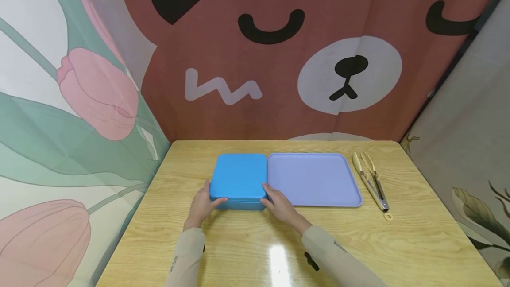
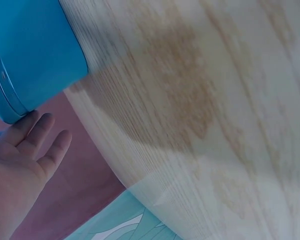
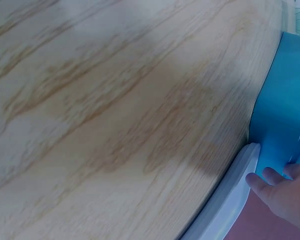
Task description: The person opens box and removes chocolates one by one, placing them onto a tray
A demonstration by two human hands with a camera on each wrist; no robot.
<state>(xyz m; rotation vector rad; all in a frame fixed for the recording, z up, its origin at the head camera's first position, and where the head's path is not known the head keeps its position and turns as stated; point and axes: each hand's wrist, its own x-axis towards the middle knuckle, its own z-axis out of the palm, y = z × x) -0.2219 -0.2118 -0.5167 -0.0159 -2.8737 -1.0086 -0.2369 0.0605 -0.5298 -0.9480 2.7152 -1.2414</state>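
A blue lidded box lies flat on the wooden table, its lid on, with a seam running round just below the top. At its front left corner my left hand holds it, thumb on the front edge and fingers along the left side. My right hand holds the front right corner the same way. In the left wrist view, fingertips meet the lid's edge while the other fingers spread loosely. The right wrist view shows fingers at the box's side, close to the tray's rim.
A lilac tray lies right beside the box. Farther right rest metal tongs with beige tips and a ring at the end. The wooden table reaches back to a curtain with a bear print; printed cloths hang at both sides.
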